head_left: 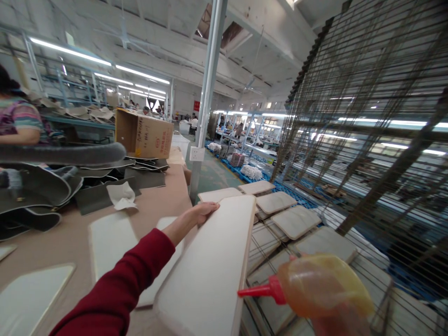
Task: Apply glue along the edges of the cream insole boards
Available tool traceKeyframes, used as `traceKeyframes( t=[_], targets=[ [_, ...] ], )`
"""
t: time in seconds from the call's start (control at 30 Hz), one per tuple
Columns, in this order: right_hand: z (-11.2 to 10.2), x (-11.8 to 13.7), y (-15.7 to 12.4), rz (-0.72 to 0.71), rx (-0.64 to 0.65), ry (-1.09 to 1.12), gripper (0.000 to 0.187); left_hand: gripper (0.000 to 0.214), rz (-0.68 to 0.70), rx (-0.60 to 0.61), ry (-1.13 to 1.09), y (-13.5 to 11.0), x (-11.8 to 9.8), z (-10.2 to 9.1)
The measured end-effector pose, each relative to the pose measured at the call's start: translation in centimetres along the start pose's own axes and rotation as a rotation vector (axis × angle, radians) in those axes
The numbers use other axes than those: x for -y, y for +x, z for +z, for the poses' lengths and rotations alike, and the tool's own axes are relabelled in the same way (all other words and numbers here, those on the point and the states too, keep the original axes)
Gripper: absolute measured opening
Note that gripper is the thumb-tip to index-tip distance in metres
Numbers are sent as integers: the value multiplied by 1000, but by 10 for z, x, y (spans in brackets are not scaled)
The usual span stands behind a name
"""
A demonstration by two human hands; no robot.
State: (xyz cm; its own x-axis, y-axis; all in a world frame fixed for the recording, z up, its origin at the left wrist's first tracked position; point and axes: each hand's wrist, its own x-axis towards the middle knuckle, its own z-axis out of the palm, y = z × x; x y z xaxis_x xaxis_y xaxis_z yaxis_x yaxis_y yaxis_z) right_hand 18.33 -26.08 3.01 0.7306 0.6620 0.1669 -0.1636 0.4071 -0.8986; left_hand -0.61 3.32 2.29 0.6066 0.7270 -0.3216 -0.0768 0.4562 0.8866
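Observation:
My left hand (206, 211), at the end of a dark red sleeve, grips the upper left edge of a white rounded panel (213, 261). The panel is tilted, its long side running toward me. On the right, my right hand (336, 322) is wrapped round a squeeze bottle (322, 284) of amber liquid, blurred and partly cut off by the bottom edge. Its red nozzle points left, with the tip at the panel's right edge. Whether the tip touches the panel I cannot tell. Another white panel (112, 240) lies on the brown table (150, 200) to the left.
A wire rack (350, 116) rises at the right, with several white panels (296, 221) lying on its lower wires. Dark grey sheets (105, 193) and a cardboard box (145, 133) sit on the table. A metal post (206, 93) stands ahead. A person (21, 112) is at far left.

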Motion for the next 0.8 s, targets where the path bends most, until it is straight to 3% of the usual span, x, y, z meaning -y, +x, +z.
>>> traceKeyframes(
  t=[0.57, 0.8],
  targets=[
    [-18, -8, 0, 36, -36, -53, 57, 11, -37, -78, 10, 5, -4, -17],
    [-19, -10, 1, -64, -40, -84, 51, 15, -51, -142, -20, 1, -3, -23]
  ],
)
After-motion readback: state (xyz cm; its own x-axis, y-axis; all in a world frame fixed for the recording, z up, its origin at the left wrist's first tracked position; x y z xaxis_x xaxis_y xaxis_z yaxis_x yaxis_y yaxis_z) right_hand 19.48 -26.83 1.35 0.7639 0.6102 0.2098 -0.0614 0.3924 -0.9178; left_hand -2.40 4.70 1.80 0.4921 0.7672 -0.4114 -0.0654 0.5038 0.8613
